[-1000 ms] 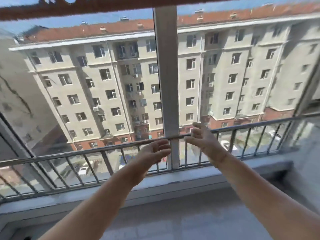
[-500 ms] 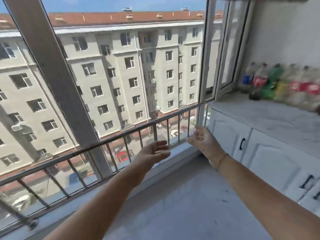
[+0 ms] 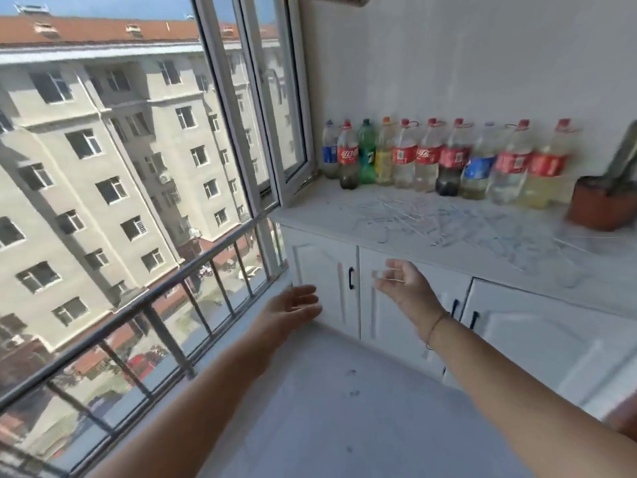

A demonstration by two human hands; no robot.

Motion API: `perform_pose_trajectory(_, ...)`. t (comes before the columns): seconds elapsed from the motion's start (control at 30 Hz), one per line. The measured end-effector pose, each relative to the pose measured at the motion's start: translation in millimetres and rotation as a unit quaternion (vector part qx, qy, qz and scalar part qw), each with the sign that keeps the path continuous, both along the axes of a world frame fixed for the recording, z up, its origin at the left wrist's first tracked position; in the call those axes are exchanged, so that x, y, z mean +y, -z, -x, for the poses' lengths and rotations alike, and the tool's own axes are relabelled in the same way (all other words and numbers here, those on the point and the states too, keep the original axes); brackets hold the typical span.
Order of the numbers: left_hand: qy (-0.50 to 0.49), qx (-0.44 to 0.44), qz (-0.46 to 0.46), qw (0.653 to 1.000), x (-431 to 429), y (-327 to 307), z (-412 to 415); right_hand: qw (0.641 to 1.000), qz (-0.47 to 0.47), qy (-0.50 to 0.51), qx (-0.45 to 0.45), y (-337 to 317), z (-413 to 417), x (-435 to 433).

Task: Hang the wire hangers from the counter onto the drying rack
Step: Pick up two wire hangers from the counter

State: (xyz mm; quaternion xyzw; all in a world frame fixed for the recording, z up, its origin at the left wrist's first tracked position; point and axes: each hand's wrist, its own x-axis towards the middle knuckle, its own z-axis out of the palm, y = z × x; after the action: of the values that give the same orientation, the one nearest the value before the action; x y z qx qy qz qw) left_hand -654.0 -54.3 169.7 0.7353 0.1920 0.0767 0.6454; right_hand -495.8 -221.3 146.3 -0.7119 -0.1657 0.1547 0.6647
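Several thin white wire hangers [image 3: 410, 219] lie scattered flat on the pale marbled counter [image 3: 310, 208] at the right, hard to tell apart from its pattern. My left hand [image 3: 293, 305] is stretched forward, fingers apart, empty, in front of the white cabinet doors below the counter. My right hand [image 3: 403, 282] is also held out open and empty, below the counter's front edge and a little short of the hangers. No drying rack is in view.
A row of several plastic drink bottles [image 3: 448, 160] lines the wall at the back of the counter. A brown plant pot [image 3: 601, 205] stands at its right end. A metal railing [image 3: 193, 270] and big windows run along the left. White cabinet doors [image 3: 327, 284] sit under the counter.
The view has swung right from the window and railing to the counter with the bottles and hangers. Both hands stay outstretched and empty throughout.
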Motion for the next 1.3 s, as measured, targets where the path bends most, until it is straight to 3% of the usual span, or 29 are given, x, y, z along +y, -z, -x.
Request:
perform_pose_trajectory(0.7,0.153,0.051,0.035,0.986,38.5,44.9,-351.2,0.97,-0.019,0.222,0.095,38.0,-268.0,-33.9)
perform_pose_trajectory(1.3,0.034,0.1,0.097,0.99,3.8,108.5,-580.2,0.975,0.054,0.101,0.193,111.8,-551.1,-35.8)
